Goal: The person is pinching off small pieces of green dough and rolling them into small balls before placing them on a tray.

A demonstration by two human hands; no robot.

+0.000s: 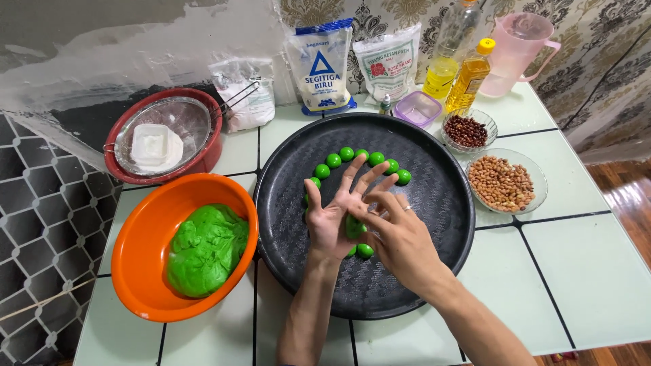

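Note:
My left hand [333, 215] is held palm up over the round black tray [434, 203], fingers spread. A piece of green dough [355, 227] lies on its palm. My right hand [400, 234], with a ring on one finger, presses down on that dough from the right. Several small green dough balls [374, 158] sit in an arc on the tray beyond my fingers, and one ball [365, 250] lies under my hands. An orange bowl [146, 271] at the left holds a big lump of green dough [205, 249].
A red bowl [203, 159] with a metal sieve and white flour stands at the back left. Two flour bags, oil bottles [468, 83], a pink jug [519, 51], a small lilac box and glass bowls of peanuts [500, 181] and red beans [466, 131] line the back and right.

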